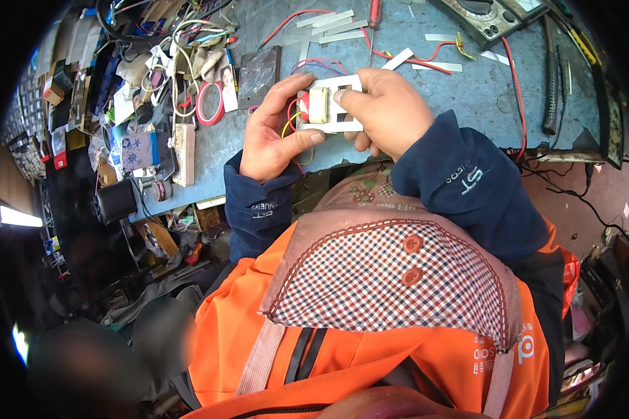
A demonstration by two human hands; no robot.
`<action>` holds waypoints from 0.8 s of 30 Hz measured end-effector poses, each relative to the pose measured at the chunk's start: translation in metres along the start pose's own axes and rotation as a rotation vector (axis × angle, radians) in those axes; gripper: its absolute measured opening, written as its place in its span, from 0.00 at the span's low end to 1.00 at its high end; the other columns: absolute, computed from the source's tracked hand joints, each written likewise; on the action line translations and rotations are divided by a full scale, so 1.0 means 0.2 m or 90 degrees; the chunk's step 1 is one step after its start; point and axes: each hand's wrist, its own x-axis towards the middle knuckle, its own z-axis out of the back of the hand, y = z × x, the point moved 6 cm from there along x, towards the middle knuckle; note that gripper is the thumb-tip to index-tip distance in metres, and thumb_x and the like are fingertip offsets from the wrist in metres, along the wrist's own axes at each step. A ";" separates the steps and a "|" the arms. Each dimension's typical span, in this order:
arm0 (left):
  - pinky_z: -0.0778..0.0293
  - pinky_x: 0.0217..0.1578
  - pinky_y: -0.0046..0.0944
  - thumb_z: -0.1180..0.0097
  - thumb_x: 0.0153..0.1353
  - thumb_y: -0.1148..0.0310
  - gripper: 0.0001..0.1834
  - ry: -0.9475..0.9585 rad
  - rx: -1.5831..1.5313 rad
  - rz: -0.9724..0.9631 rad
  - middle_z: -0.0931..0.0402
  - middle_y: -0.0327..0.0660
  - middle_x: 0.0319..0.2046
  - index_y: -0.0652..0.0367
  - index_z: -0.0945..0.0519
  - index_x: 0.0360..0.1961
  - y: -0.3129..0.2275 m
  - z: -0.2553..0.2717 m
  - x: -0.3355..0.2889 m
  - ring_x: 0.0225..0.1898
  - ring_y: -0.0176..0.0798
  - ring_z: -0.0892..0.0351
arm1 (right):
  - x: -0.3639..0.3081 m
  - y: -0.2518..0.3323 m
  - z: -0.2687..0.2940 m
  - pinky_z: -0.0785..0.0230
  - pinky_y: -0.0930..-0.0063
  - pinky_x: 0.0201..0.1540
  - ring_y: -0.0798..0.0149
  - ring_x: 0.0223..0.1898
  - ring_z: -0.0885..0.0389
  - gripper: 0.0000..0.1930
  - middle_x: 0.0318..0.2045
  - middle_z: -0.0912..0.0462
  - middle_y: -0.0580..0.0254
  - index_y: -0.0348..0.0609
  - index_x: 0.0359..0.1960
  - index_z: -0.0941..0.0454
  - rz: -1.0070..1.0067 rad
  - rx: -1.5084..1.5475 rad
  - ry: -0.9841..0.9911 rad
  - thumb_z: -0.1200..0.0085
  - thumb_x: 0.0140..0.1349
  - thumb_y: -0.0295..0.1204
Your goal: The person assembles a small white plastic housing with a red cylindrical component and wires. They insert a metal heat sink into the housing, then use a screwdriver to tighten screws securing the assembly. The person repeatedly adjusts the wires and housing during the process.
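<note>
Above the bench's near edge, both hands hold a small transformer (319, 105) with a cream block, a red-wrapped part and pale slotted plates around it. Red, yellow and blue wires come off its left side. My left hand (276, 126) is closed round the left end, thumb along the lower edge and fingers at the top. My right hand (391, 112) grips the right end, its thumb pressed on the pale plate (354, 84) beside a dark slot. The right fingers are partly hidden underneath.
Thin metal strips (332, 24), a red-handled screwdriver (375, 12) and red wires lie on the blue bench (475, 94). A dark square block (259, 73) and a pink tape roll (210, 103) are to the left, near cluttered cables. A meter (486, 17) stands far right.
</note>
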 end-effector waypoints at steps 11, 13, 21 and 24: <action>0.32 0.75 0.45 0.17 0.53 0.76 0.48 0.001 0.021 -0.013 0.32 0.47 0.74 0.66 0.27 0.75 -0.01 0.00 0.00 0.75 0.44 0.30 | 0.01 -0.01 -0.04 0.18 0.57 0.29 0.55 0.23 0.11 0.17 0.28 0.12 0.44 0.28 0.44 0.18 0.092 -0.073 -0.076 0.44 0.72 0.35; 0.32 0.75 0.45 0.17 0.53 0.77 0.48 -0.001 0.035 -0.029 0.32 0.47 0.74 0.66 0.26 0.75 -0.01 0.00 0.00 0.75 0.44 0.30 | 0.05 -0.01 -0.03 0.19 0.58 0.29 0.56 0.23 0.12 0.18 0.27 0.12 0.46 0.28 0.44 0.18 0.143 -0.171 -0.102 0.44 0.73 0.37; 0.32 0.76 0.44 0.18 0.51 0.79 0.49 -0.012 0.062 -0.034 0.32 0.47 0.74 0.66 0.27 0.75 -0.02 -0.01 0.00 0.75 0.44 0.30 | 0.00 0.06 0.08 0.29 0.65 0.25 0.64 0.21 0.19 0.21 0.23 0.15 0.59 0.33 0.41 0.15 -0.017 -0.151 0.047 0.43 0.75 0.44; 0.33 0.76 0.44 0.17 0.51 0.78 0.49 -0.004 0.089 -0.041 0.32 0.48 0.74 0.66 0.27 0.75 -0.03 -0.03 0.01 0.76 0.44 0.30 | 0.05 -0.01 0.09 0.28 0.65 0.27 0.65 0.22 0.19 0.20 0.21 0.16 0.60 0.33 0.41 0.13 0.041 -0.143 0.021 0.44 0.75 0.42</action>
